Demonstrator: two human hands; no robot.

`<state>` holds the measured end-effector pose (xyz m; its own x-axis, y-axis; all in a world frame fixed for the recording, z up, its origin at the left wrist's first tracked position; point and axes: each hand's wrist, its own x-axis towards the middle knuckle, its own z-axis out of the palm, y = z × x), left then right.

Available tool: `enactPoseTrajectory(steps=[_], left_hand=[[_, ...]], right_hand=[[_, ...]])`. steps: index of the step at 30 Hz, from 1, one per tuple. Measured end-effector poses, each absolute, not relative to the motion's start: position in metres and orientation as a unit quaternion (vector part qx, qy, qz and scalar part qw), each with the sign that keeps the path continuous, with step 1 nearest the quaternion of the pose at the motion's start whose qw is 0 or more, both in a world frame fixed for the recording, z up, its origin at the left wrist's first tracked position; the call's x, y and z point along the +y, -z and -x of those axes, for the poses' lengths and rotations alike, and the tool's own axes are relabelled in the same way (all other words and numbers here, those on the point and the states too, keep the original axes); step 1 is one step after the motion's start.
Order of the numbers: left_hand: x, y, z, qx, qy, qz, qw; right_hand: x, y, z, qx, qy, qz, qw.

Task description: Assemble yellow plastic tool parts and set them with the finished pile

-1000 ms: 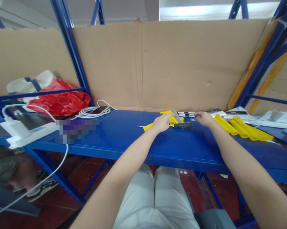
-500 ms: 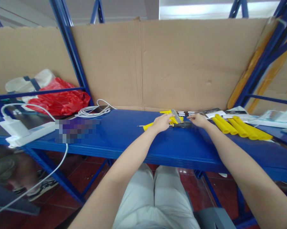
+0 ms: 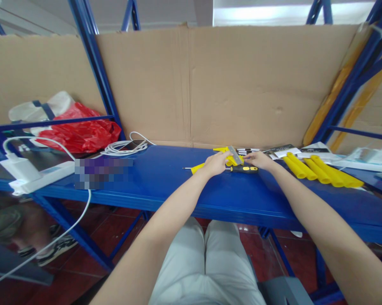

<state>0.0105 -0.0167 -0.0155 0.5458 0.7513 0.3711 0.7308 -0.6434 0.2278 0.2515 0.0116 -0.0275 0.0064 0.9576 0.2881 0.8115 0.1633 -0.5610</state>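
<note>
My left hand (image 3: 216, 164) is closed round a yellow scraper-like tool (image 3: 231, 161) with a flat grey metal plate (image 3: 234, 155) across it. Its yellow end (image 3: 197, 168) sticks out left of the hand; the palm hides the middle. My right hand (image 3: 258, 160) has its fingertips pinched together at the tool's right side, and whatever they hold is too small to make out. Just below both hands lies a screwdriver (image 3: 245, 169) with a black and yellow handle, its shaft running left beneath my left hand.
Several yellow tubes (image 3: 321, 169) lie to the right on the blue table (image 3: 165, 182). Pens or markers (image 3: 248, 151) and printed cards (image 3: 283, 151) are behind the hands. On the left are a white power strip (image 3: 47, 177), coiled white cable (image 3: 124, 148) and red plastic bag (image 3: 82, 131).
My right hand has shifted left, from the end of the screwdriver handle to the tool's right side. The handle now shows its yellow patches. My left hand stays put.
</note>
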Motion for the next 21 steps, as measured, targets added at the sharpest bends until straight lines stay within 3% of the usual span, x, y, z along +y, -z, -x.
enactPoseTrajectory(steps=[16,21], left_hand=[[-0.0175,0.0156,-0.0109,0.419,-0.216,-0.882,0.012],[-0.0174,0.0157,-0.0102,0.416,-0.218,-0.883,0.01]], right_hand=[[0.018,0.0239,-0.2537,-0.753,-0.072,0.644,0.113],[0.0187,0.0235,-0.2537,-0.765,-0.053,0.634,0.101]])
